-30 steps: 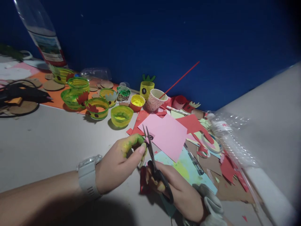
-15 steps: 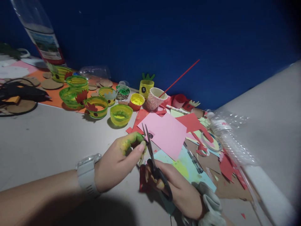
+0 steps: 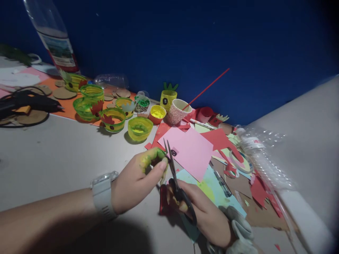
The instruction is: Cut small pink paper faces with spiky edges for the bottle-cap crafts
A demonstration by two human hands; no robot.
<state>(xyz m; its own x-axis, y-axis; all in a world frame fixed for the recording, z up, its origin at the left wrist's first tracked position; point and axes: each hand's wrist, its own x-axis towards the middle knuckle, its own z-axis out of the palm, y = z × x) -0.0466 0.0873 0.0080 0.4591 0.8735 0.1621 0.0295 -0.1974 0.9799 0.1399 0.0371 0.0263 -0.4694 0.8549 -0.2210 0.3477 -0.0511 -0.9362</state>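
Observation:
My left hand, smeared with green and yellow paint, pinches a small dark piece between thumb and fingertips; its exact kind is too small to tell. Black-handled scissors are gripped in my right hand, with the blades pointing up and slightly apart beside the left thumb. Behind the blades lies a pink paper sheet, and a small piece with a dark, eye-like mark shows on its left part. A dark red object is partly hidden by my right hand.
Green-and-yellow painted bowls stand at the back left, near a glue gun and a tall bottle. A cup with a red stick stands behind the pink sheet. Paper scraps and a plastic bottle lie to the right.
The whole view has shifted slightly, so things appear a little further right. Both hands keep nearly the same pose, with the scissor blades still slightly apart.

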